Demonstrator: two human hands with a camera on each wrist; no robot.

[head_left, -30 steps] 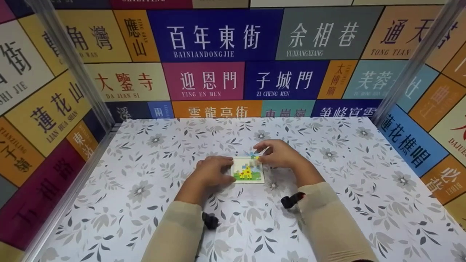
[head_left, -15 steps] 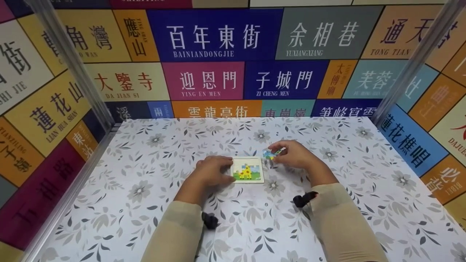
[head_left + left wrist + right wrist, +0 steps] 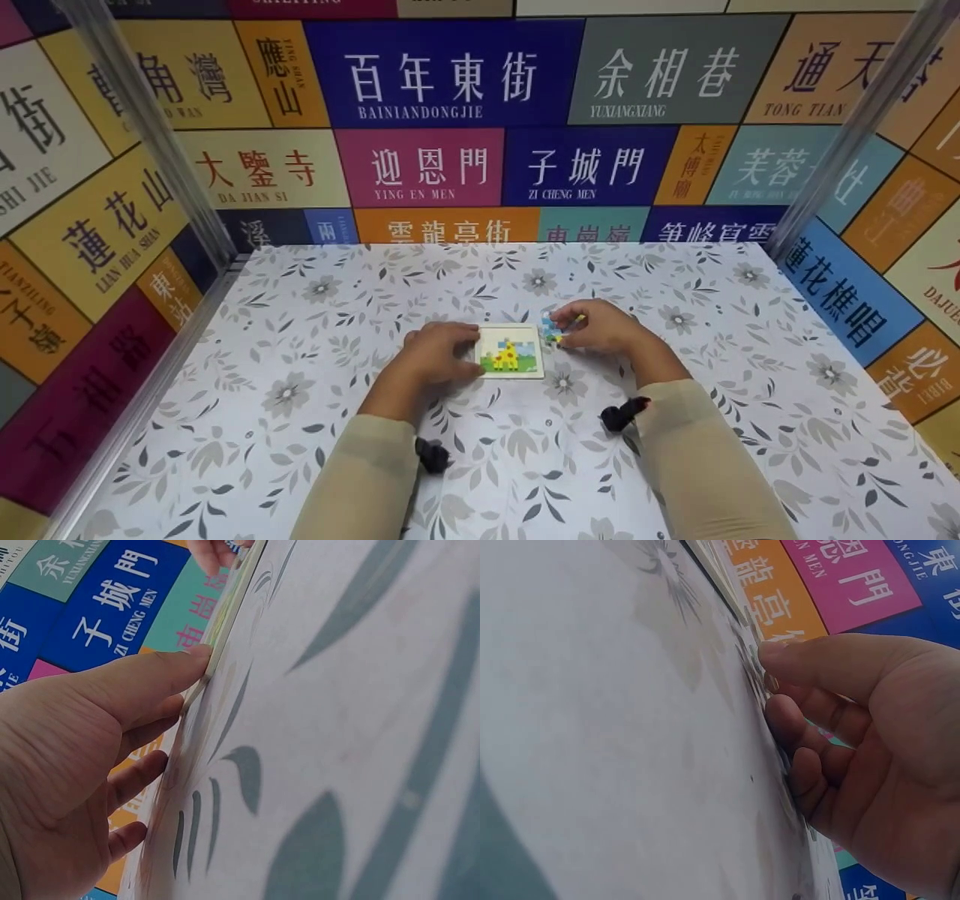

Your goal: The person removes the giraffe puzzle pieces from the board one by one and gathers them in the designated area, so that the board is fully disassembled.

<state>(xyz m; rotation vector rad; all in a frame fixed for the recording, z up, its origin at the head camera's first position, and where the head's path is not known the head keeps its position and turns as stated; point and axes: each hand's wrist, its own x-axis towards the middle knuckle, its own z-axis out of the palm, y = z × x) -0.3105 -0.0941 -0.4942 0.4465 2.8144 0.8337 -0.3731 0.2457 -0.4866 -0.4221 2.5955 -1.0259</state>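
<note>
A small cream-rimmed jigsaw tray (image 3: 541, 361) lies flat mid-table, with a yellow giraffe picture (image 3: 508, 357) filling its lower part and a bare strip across its top. My left hand (image 3: 435, 351) holds the tray's left side, thumb at the near corner and fingers at the far one; in the left wrist view the thumb presses its edge (image 3: 223, 641). Just off the tray's right side, my right hand (image 3: 602, 327) pinches a blue, green and yellow jigsaw piece (image 3: 551, 328) between thumb and fingers, close over the tabletop. My right fingers partly hide that piece.
Floral-patterned white cloth (image 3: 337, 480) covers the table. Behind it stands a wall of coloured sign panels (image 3: 442, 169), with clear uprights (image 3: 161, 142) at both back corners. A black wrist device (image 3: 624, 415) sits at each cuff.
From over the tray's upper right corner, my right hand has moved right with the jigsaw piece, then slightly nearer to me, and the piece has turned. My left hand and the tray stay put.
</note>
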